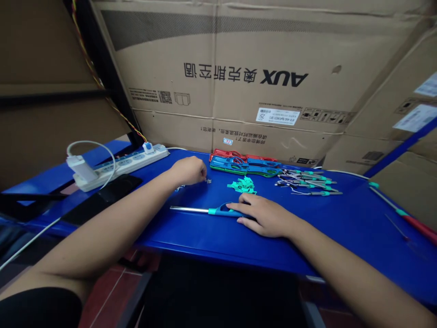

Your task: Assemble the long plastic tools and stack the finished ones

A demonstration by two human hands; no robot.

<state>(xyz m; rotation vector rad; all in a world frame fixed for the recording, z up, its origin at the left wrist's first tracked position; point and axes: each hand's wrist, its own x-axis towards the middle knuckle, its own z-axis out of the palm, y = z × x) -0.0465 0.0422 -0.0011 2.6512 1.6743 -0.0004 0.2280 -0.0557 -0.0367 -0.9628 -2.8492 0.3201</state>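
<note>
I have the blue-handled, silver-barrelled lighter (212, 211) crosswise, tip left, this side of the mint-green plastic heap (244, 185), nearer right hand (266, 216) grasping its handle; left hand (189, 170) curled left of heap, can't tell if holding.

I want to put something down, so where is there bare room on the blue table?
The blue table has bare room in front of the blue lighter, towards the front edge, and on the right between the metal rods and the thin tool. It's crowded at the back: plastic shells, green pieces and those rods sit close together.
</note>
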